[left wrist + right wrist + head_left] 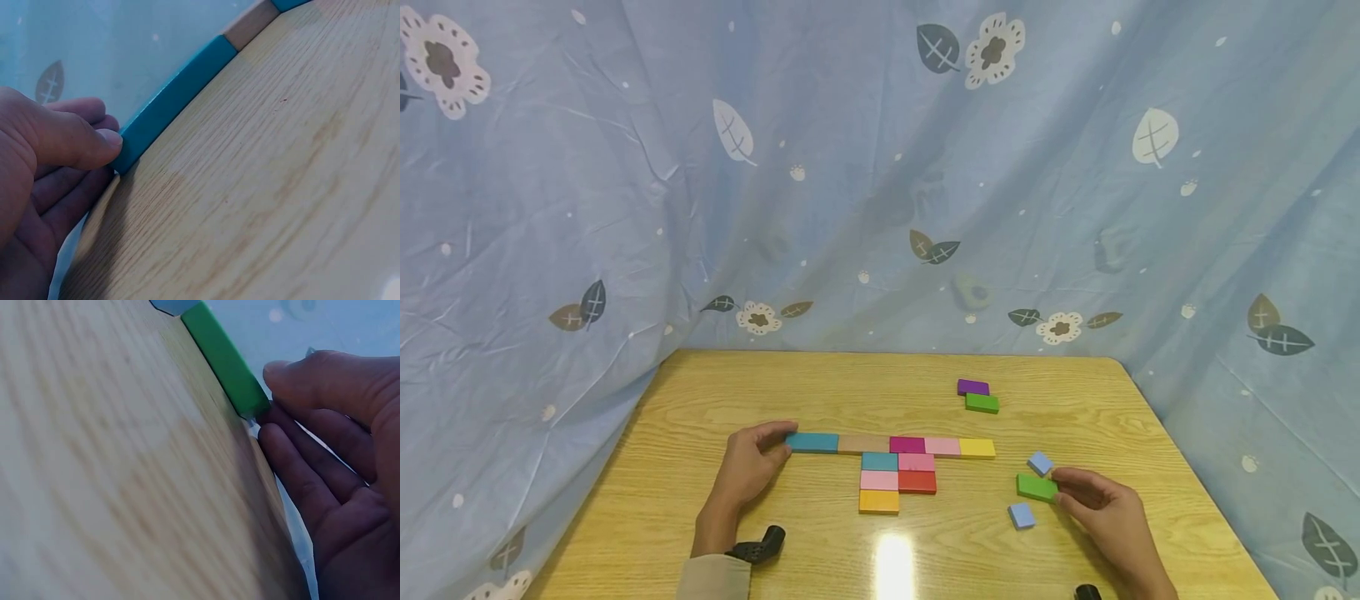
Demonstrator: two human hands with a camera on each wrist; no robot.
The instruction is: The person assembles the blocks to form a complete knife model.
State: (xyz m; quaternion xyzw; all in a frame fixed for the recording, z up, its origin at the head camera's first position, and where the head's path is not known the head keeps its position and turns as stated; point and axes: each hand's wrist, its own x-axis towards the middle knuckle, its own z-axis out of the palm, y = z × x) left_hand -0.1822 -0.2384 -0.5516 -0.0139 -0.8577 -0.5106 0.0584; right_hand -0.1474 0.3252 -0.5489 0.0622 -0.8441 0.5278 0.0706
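At the left end of a row of flat wooden blocks, my left hand (751, 458) holds the end of a teal-blue block (814, 442) between thumb and fingers. The left wrist view shows the thumb against that block's end (172, 106). The row continues right with a tan block (863, 444), a magenta one (907, 445), a pink one and a yellow block (977, 449). On the right, my right hand (1108, 510) has its thumb and a finger about the end of a green block (1035, 487), also seen in the right wrist view (226, 362).
Below the row sit touching blocks: teal (879, 462), pink, red (917, 482) and orange (878, 502). Two light-blue squares (1040, 463) flank the green block. Farther back lie a purple block (973, 387) and another green one (982, 403). A patterned curtain (850, 167) surrounds the table.
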